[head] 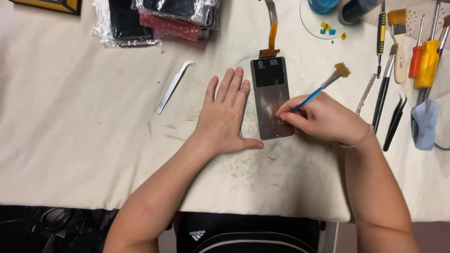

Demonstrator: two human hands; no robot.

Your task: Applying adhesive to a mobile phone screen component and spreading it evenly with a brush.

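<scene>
A grey phone screen panel [271, 96] lies back side up on the cream cloth, an orange flex ribbon [272, 28] running from its top edge. My left hand [226, 112] rests flat on the cloth, fingers apart, against the panel's left edge. My right hand [323, 118] grips a small blue-handled brush [323, 86] reversed: the bristles point up and right, and the handle end touches the panel's lower part.
Silver tweezers [172, 87] lie left of my left hand. Bagged phone parts [154, 18] sit at the back. To the right are a wide brush [398, 37], screwdrivers [424, 56], black tweezers [393, 124], a blue cloth [425, 124] and a glass dish [328, 23].
</scene>
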